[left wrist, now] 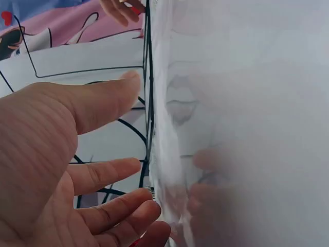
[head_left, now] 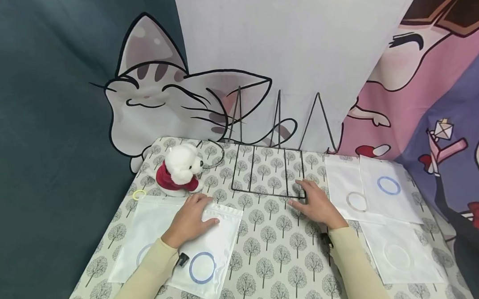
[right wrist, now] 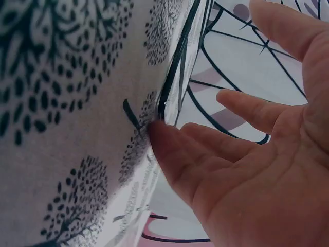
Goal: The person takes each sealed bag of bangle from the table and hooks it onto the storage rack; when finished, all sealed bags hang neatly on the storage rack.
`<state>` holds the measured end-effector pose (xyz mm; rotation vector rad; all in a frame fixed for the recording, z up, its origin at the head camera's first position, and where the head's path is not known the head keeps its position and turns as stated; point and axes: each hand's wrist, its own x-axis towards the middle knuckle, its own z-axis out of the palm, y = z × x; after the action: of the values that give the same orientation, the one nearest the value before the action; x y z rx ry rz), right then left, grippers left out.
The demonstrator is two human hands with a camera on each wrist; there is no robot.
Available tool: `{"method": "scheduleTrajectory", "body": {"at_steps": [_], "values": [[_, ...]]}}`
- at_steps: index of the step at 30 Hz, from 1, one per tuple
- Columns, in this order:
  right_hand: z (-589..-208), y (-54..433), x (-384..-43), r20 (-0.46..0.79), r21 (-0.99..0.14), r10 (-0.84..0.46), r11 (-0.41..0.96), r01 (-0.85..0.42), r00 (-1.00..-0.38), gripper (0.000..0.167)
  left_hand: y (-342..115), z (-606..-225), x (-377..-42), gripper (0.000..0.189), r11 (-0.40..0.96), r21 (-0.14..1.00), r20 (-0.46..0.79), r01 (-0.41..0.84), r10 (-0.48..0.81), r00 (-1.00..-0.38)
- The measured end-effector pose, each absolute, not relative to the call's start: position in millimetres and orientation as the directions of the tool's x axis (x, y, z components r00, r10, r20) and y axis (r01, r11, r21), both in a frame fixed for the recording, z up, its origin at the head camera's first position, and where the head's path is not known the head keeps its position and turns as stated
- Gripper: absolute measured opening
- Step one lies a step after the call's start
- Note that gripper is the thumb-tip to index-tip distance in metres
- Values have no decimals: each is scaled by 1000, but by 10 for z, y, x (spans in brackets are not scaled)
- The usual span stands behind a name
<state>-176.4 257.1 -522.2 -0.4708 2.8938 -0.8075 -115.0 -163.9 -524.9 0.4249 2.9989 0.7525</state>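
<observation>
My left hand (head_left: 191,221), its fingers loosely spread, is over the clear plastic zip bags (head_left: 222,260) at the table's left; its fingertips are by their top edge. A blue ring (head_left: 191,268) lies in the nearer bag, a second blue ring (head_left: 138,255) partly behind the forearm. My right hand (head_left: 315,204) holds nothing; its spread fingers are at the front right corner of a black wire rack (head_left: 261,193). In the right wrist view, fingertips (right wrist: 157,131) seem to rest on the tree-patterned cloth. Whether the left hand touches the bags is hard to tell.
A white plush animal (head_left: 180,164) in a red top sits at the back left, with a dark curved wire (head_left: 223,155) behind it. A small yellow ring (head_left: 139,194) lies nearby. More clear bags (head_left: 411,264) with rings cover the right side. A printed curtain (head_left: 292,44) hangs behind.
</observation>
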Motion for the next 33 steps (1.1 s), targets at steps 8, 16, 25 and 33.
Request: {"method": "scheduleTrajectory", "body": {"at_steps": [8,16,25,33], "values": [[-5248,2635,-1899,-63,-551,-317,802,-231,-946,84,-1676,-5337,-1179,76,858,476,33,193,202,-979],[-5297,2752,-2019,-69,-565,-301,797,-211,-951,80,-1678,-5361,-1165,92,892,444,-21,89,110,-994],[-5310,2799,-2075,-70,-540,-324,807,-238,-943,77,-1699,-5368,-1189,92,898,429,-6,94,108,-994],[-5324,2812,-2090,-120,-533,-308,822,-200,-944,77,-1708,-5415,-1219,88,864,499,-11,72,89,-996]]}}
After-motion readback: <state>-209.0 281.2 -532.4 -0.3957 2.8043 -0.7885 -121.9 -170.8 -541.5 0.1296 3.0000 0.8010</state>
